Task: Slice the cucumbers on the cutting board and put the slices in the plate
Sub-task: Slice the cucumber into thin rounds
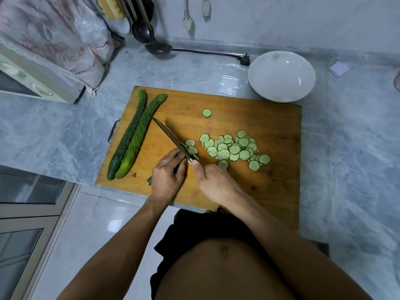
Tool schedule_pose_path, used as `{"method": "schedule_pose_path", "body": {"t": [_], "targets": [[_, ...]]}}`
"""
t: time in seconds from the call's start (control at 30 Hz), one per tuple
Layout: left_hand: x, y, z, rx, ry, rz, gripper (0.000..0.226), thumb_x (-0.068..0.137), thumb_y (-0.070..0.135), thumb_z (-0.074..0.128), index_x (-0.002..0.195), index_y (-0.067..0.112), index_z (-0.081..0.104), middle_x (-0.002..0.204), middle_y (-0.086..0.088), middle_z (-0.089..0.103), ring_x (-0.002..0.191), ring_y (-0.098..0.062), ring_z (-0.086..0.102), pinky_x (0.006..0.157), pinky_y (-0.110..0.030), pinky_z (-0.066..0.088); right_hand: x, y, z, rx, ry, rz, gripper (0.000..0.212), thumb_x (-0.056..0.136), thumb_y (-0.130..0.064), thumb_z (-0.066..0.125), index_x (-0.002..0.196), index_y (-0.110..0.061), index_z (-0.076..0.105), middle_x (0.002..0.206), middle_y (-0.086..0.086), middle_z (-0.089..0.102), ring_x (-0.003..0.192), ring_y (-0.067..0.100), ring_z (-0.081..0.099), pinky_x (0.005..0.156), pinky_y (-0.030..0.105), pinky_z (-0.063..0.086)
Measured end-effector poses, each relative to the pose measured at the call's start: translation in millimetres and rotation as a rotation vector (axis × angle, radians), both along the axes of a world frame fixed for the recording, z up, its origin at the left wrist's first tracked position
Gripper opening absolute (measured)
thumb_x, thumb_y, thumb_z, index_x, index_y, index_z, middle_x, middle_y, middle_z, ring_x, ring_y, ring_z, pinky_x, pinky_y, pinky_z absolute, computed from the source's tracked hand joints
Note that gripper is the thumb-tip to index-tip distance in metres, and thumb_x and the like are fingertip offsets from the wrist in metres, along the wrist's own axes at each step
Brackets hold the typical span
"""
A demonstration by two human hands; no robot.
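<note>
A wooden cutting board point(249, 118) lies on the grey marble counter. Two whole cucumbers point(134, 135) lie side by side along its left part. My left hand point(167, 176) holds down a short cucumber remnant, mostly hidden under the fingers, with its end point(149, 180) peeking out at the wrist side. My right hand point(214, 182) grips the knife point(171, 137), whose blade runs up-left toward the cucumbers and rests against the remnant. Several thin slices point(234, 149) are heaped at mid-board, and one slice point(207, 113) lies apart. A white plate point(281, 75) stands empty beyond the board's far right corner.
A toaster oven point(32, 83) under a floral cloth stands at the left. Ladles point(151, 37) hang at the back wall, and a black cord with plug point(244, 59) lies near the plate. A small paper point(338, 68) lies at the right. The counter edge drops to the floor at lower left.
</note>
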State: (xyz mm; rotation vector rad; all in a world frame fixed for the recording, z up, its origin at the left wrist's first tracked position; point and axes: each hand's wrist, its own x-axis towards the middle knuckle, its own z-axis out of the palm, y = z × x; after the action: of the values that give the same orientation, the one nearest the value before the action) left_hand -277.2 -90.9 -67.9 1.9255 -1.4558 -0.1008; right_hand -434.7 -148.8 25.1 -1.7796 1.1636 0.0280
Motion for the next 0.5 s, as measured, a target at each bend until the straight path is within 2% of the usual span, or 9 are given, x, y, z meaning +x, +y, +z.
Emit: {"method": "schedule_pose_path", "body": {"t": [0.1, 0.27, 0.37, 0.5], "targets": [[-1.3, 0.5, -0.5, 0.015, 0.01, 0.012, 0.023, 0.09, 0.015, 0.066, 0.108, 0.006, 0.076, 0.119, -0.01, 0.07, 0.101, -0.024, 0.069, 0.088, -0.018, 0.046, -2.2, -2.8, 4.4, 0.0, -0.011, 0.002, 0.067, 0.104, -0.057, 0.021, 0.061, -0.013, 0.048, 0.058, 0.002, 0.05, 0.054, 0.02, 0.049, 0.051, 0.031, 0.034], [-1.9, -0.8, -0.7, 0.008, 0.0, 0.006, 0.02, 0.091, 0.013, 0.066, 0.107, 0.006, 0.076, 0.12, -0.009, 0.07, 0.101, -0.023, 0.069, 0.083, -0.02, 0.048, -12.9, 5.5, 17.5, -0.02, -0.006, 0.022, 0.067, 0.104, -0.057, 0.021, 0.064, -0.011, 0.049, 0.061, 0.004, 0.053, 0.058, 0.021, 0.054, 0.055, 0.036, 0.041], [-1.4, -0.5, -0.4, -0.009, 0.009, -0.004, 0.018, 0.09, 0.012, 0.066, 0.104, 0.006, 0.076, 0.119, -0.008, 0.07, 0.101, -0.022, 0.068, 0.08, -0.024, 0.049, -18.4, 11.9, 21.9, -0.039, 0.01, 0.03, 0.064, 0.103, -0.057, 0.022, 0.065, -0.012, 0.048, 0.064, 0.003, 0.053, 0.061, 0.02, 0.055, 0.053, 0.034, 0.038], [-2.4, 0.5, -1.9, -0.007, 0.021, 0.008, 0.017, 0.09, 0.012, 0.066, 0.102, 0.006, 0.077, 0.119, -0.007, 0.071, 0.099, -0.023, 0.069, 0.078, -0.021, 0.047, -22.3, 14.7, 26.5, -0.032, -0.003, 0.028, 0.063, 0.104, -0.056, 0.023, 0.062, -0.013, 0.043, 0.062, 0.002, 0.049, 0.058, 0.017, 0.051, 0.05, 0.033, 0.033]]}}
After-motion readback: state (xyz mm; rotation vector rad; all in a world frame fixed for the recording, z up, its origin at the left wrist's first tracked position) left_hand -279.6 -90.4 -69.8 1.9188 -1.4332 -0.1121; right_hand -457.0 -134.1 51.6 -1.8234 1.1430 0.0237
